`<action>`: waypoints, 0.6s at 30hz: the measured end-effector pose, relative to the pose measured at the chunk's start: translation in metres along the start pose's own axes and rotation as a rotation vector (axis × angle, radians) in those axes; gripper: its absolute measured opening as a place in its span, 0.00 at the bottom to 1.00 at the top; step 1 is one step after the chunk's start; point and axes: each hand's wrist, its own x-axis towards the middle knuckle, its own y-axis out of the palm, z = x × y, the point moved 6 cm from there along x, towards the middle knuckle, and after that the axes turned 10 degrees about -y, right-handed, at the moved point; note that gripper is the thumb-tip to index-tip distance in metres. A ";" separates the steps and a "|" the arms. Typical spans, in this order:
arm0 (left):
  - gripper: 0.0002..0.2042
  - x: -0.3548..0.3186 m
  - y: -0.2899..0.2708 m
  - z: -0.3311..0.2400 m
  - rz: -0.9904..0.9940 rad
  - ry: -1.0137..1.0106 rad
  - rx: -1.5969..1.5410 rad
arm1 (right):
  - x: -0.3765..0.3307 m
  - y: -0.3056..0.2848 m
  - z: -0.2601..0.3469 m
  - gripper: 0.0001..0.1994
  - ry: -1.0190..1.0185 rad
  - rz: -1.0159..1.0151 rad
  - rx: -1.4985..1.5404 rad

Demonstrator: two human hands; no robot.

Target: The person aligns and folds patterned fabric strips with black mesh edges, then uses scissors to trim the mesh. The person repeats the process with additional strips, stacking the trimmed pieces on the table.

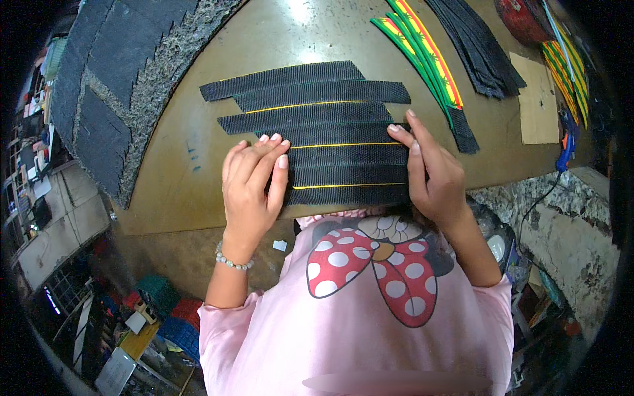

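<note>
Black strips (343, 135), rows staggered, near six o'clock edge of surface (165, 188). Left hand (254, 175) at their eight, right hand (432, 173) at four: both half-curled, fingertips on strips, any pinch can't be told. Risk: uneven sideways pressure could skew rows.

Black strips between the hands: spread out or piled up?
Spread out: the black strips lie in rows, yellow lines showing between some, left hand and right hand at opposite sides.
</note>
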 end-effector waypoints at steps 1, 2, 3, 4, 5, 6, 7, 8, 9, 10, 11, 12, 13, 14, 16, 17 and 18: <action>0.10 0.003 -0.001 -0.007 -0.001 0.012 0.019 | 0.000 0.001 -0.001 0.21 0.000 -0.003 -0.003; 0.11 0.006 0.000 -0.016 -0.008 0.015 0.027 | 0.000 0.003 -0.002 0.21 0.011 0.015 -0.016; 0.12 0.010 0.001 -0.027 -0.040 0.021 0.025 | 0.001 0.003 0.000 0.21 -0.025 -0.007 -0.034; 0.15 0.012 0.007 -0.045 -0.042 0.103 -0.016 | 0.002 0.005 0.003 0.20 -0.045 -0.006 -0.056; 0.17 0.013 0.018 -0.061 0.022 0.169 -0.132 | 0.003 0.007 0.006 0.20 -0.068 -0.003 -0.075; 0.18 0.013 0.030 -0.077 0.070 0.201 -0.200 | 0.004 0.009 0.011 0.20 -0.116 0.014 -0.147; 0.19 0.014 0.041 -0.083 0.123 0.181 -0.250 | 0.005 0.011 0.016 0.20 -0.161 0.030 -0.219; 0.20 0.014 0.049 -0.085 0.171 0.157 -0.244 | 0.005 0.013 0.020 0.19 -0.210 0.052 -0.294; 0.19 0.013 0.047 -0.080 0.126 0.140 -0.269 | 0.004 0.014 0.022 0.19 -0.225 0.070 -0.323; 0.18 0.011 0.045 -0.072 0.116 0.119 -0.278 | 0.003 0.016 0.023 0.19 -0.238 0.093 -0.355; 0.16 0.008 0.042 -0.063 0.119 0.136 -0.198 | 0.001 0.018 0.023 0.18 -0.255 0.117 -0.386; 0.15 0.004 0.036 -0.051 0.112 0.138 -0.134 | 0.000 0.018 0.022 0.18 -0.246 0.123 -0.383; 0.14 0.000 0.030 -0.039 0.110 0.140 -0.068 | -0.001 0.018 0.020 0.18 -0.246 0.127 -0.381; 0.13 0.000 0.021 -0.023 0.090 0.084 -0.086 | -0.001 0.017 0.018 0.17 -0.230 0.115 -0.370; 0.11 0.001 0.003 0.005 0.032 -0.029 -0.075 | 0.002 0.015 0.019 0.16 -0.241 0.125 -0.378; 0.11 0.000 -0.005 0.012 0.016 -0.057 -0.075 | 0.005 0.014 0.021 0.15 -0.233 0.141 -0.377; 0.11 0.000 -0.010 0.019 0.027 -0.100 -0.068 | 0.010 0.012 0.023 0.15 -0.221 0.122 -0.357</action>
